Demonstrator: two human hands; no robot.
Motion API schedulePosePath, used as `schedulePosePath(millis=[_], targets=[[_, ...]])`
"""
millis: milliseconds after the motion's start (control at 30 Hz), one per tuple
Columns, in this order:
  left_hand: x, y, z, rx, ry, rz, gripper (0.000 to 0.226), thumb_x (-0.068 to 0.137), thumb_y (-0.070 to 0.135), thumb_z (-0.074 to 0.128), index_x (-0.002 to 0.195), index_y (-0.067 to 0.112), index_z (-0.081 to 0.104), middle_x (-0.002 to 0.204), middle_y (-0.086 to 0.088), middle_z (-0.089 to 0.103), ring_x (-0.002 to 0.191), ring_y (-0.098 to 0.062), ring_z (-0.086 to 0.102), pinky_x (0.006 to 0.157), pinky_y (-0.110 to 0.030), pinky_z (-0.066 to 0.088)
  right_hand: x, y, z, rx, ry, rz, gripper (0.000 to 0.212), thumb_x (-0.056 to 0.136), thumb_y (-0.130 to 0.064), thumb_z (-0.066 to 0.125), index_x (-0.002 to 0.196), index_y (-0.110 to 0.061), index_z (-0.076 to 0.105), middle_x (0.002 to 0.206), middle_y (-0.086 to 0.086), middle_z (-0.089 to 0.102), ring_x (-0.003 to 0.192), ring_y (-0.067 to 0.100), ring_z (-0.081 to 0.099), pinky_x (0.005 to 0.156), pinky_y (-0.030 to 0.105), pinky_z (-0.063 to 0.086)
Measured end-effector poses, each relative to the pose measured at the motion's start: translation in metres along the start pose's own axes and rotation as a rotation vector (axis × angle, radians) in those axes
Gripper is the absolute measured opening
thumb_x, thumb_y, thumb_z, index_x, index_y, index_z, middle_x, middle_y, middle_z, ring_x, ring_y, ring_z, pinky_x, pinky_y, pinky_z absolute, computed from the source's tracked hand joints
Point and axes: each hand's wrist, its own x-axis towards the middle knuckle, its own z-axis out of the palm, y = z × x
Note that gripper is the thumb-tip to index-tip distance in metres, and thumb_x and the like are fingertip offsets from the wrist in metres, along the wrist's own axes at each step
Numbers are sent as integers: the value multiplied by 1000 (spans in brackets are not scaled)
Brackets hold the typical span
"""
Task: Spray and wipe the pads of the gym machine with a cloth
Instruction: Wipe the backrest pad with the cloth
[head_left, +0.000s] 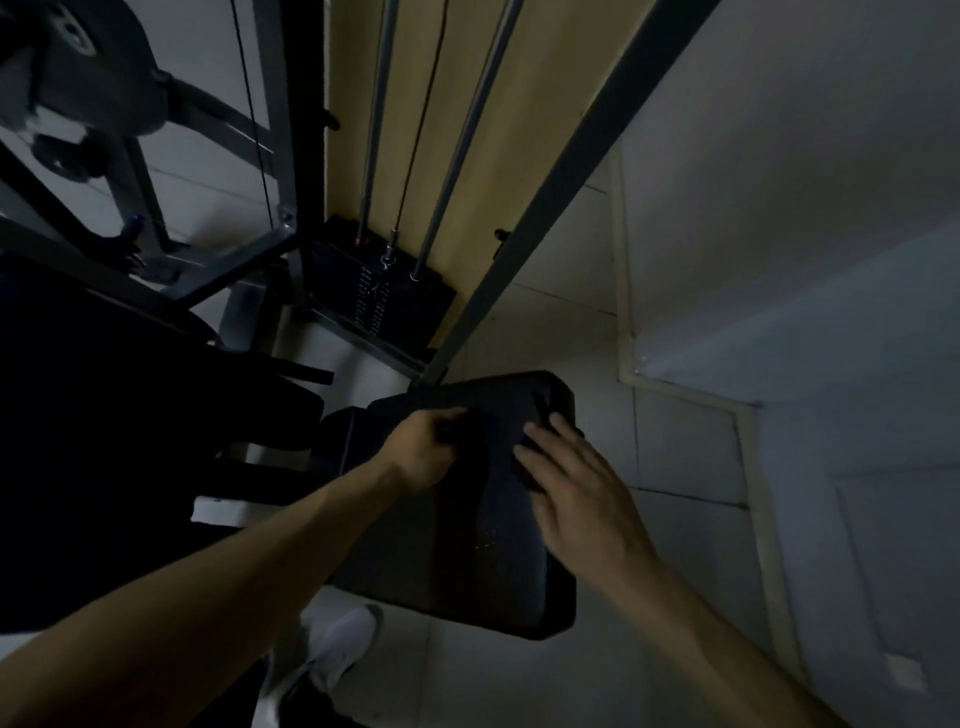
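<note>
Machine (545, 208): stood against a yellow wall panel, with its weight stack (379, 291) at the foot of the guide rods.
Pad (467, 582): a dark, flat cushion below the frame, just in front of the person; it was the only pad being handled.
Left hand (426, 447): fingers were curled, gripping the near-left part of the cloth at the pad's far end.
Right hand (576, 493): fingers lay straight and spread, pressing the cloth flat from the right.
Cloth (493, 441): dark, lying on the pad's far half between the two hands; its edges were hard to tell from the pad.
Specks (488, 540): pale dots on the pad's middle, probably spray droplets.
Done: spraying of this pad, judged from the specks.
Left: wiping the near half; any other pads. No spray bottle was in view.
</note>
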Motion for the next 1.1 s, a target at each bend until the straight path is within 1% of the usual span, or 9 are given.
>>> schedulePosePath(millis=[100, 200, 367, 533, 633, 700, 800, 933, 1100], targets=[[11, -11, -1, 96, 9, -38, 76, 97, 15, 64, 161, 31, 27, 171, 3, 9, 147, -24, 38, 100, -24, 42, 3, 8, -4, -184, -33, -172, 45, 95, -21, 51, 138, -19, 65, 152, 3, 54, 149, 27, 39, 124, 55, 25], [21, -17, -1, 89, -71, -74, 86, 96, 18, 66, 164, 31, 14, 172, 2, -5, 154, -28, 23, 117, -35, 34, 59, 31, 3, -218, 40, -163, 37, 89, -8, 73, 125, -16, 73, 137, 8, 66, 136, 34, 55, 117, 62, 33], [25, -34, 2, 22, -97, -45, 87, 96, 31, 68, 162, 38, 12, 171, 6, -5, 157, -28, 12, 125, -45, 21, 113, 21, 25, -102, 79, 79, 38, 89, 1, 69, 125, -12, 69, 121, 11, 69, 120, 36, 61, 104, 54, 50], [26, -44, -3, 45, -136, 13, 87, 96, 29, 67, 162, 39, 11, 171, 6, -5, 156, -30, 14, 127, -45, 20, 18, -16, 23, -216, -60, -109, 45, 80, -4, 79, 123, -15, 72, 134, 8, 66, 134, 29, 55, 119, 48, 38], [26, -48, -4, 44, -155, 43, 85, 98, 26, 65, 162, 39, 11, 171, 6, -6, 156, -31, 14, 126, -46, 22, -8, -21, 22, -258, -113, -204, 50, 75, -10, 84, 123, -18, 73, 132, 5, 66, 128, 29, 57, 108, 46, 45], [24, -52, -6, 77, -167, 45, 86, 98, 24, 63, 162, 41, 7, 171, 9, -9, 156, -32, 12, 126, -48, 22, 12, -10, 15, -285, -59, -189, 47, 75, -12, 86, 120, -18, 75, 128, 4, 69, 124, 30, 59, 104, 48, 46], [21, -53, -8, 116, -202, 33, 91, 97, 18, 62, 161, 45, 3, 170, 14, -13, 154, -36, 11, 124, -50, 22, 71, 8, 19, -274, 45, -94, 35, 81, -8, 82, 115, -13, 77, 127, 8, 71, 130, 34, 58, 114, 60, 38], [23, -57, -8, 116, -208, 70, 93, 95, 10, 60, 163, 40, 3, 170, 11, -13, 155, -33, 11, 125, -45, 16, 126, 9, 36, -213, 94, 106, 34, 83, 0, 78, 117, -6, 75, 128, 14, 70, 128, 37, 61, 111, 57, 46], [29, -77, -17, 60, -108, 95, 84, 94, 8, 63, 163, 30, 20, 171, 10, 1, 154, -24, 22, 122, -34, 26, 61, -41, 47, -306, -123, -49, 47, 87, -19, 73, 133, -10, 67, 141, 10, 63, 137, 29, 53, 119, 47, 38]])
